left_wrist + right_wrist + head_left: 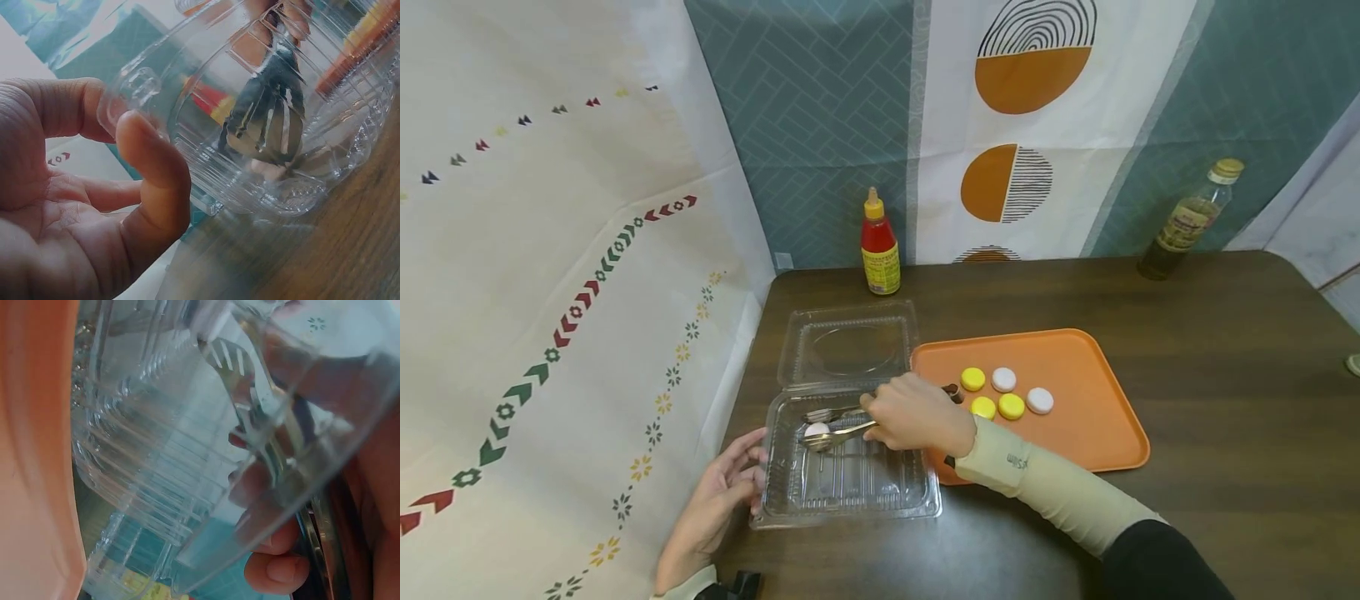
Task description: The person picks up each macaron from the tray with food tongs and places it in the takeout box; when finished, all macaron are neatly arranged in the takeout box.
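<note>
A clear plastic clamshell container (842,500) stands with its lid (797,346) laid back behind it. At its left edge my left hand (718,492) pinches the rim between thumb (153,169) and fingers. Over the container's right side, my right hand (917,412) grips metal tongs (850,432); one of their ends has fork-like tines in the right wrist view. Between the tong ends, within the left part of the container, is a small round white piece (817,430) like a macaron. Whether it touches the container floor I cannot tell.
An orange tray (1105,433) beside the container bears several round yellow pieces (973,379) and white pieces (1040,401). A red sauce bottle (880,250) stands at the back, an oil-like bottle (1183,225) at the back right. Patterned cloth (587,250) hangs at the left.
</note>
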{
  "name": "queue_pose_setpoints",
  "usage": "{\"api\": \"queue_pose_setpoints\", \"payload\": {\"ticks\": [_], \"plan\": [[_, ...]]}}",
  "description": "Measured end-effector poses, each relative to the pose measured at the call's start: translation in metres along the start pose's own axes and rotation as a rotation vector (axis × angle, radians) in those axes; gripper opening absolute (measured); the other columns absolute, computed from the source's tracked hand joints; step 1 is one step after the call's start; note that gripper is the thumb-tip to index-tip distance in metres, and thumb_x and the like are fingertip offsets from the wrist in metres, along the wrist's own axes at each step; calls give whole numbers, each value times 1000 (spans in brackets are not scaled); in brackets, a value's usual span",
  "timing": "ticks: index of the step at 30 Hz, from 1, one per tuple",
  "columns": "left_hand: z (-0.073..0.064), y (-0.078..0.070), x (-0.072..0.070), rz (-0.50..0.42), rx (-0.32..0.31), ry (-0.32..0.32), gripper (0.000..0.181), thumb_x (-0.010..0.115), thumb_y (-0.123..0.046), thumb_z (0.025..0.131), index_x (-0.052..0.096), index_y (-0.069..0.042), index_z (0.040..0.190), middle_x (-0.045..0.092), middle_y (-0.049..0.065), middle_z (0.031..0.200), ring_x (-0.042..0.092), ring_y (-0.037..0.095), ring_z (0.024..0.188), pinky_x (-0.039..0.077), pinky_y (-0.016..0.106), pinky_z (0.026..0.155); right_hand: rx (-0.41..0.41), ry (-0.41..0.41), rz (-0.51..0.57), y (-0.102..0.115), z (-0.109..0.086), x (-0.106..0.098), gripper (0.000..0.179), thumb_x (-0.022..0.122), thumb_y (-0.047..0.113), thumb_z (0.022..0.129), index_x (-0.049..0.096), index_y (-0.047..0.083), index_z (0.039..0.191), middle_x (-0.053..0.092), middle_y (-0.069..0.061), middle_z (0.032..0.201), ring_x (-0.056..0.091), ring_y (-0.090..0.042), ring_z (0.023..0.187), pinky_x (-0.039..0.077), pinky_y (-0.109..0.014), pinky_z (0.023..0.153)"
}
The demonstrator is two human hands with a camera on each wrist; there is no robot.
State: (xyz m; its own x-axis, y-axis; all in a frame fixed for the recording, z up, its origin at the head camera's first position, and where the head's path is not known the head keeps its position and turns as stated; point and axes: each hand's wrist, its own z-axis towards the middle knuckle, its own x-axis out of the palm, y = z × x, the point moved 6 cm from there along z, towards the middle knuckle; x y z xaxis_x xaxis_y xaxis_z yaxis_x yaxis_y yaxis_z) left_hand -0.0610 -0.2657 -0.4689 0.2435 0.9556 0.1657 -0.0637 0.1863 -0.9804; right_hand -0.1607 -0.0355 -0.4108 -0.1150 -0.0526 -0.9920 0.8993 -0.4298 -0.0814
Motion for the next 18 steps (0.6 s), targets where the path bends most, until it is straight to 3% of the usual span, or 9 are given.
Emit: {"api": "queue_pose_setpoints", "payload": {"ticks": [10,14,18], "plan": [[5,-1,-3,17,-2,-7,69,44,25,78,36,11,145,47,11,107,57,5,71,49,18,51,84,62,40,-8,-3,-2,57,68,57,91,71,8,121,55,4,65,43,-8,47,30,-24,41],[5,-1,-2,19,-17,-7,67,46,24,79,34,14,144,47,12,108,58,6,72,50,18,52,113,42,82,-11,-14,-9,57,68,57,91,70,8,120,56,3,68,48,-10,52,32,-24,43],[0,0,-1,16,-31,-12,67,46,24,80,36,10,145,48,11,109,58,6,72,50,19,52,136,-22,118,-13,-30,-18,54,69,57,90,66,8,111,46,4,61,40,-10,46,25,-23,40]]}}
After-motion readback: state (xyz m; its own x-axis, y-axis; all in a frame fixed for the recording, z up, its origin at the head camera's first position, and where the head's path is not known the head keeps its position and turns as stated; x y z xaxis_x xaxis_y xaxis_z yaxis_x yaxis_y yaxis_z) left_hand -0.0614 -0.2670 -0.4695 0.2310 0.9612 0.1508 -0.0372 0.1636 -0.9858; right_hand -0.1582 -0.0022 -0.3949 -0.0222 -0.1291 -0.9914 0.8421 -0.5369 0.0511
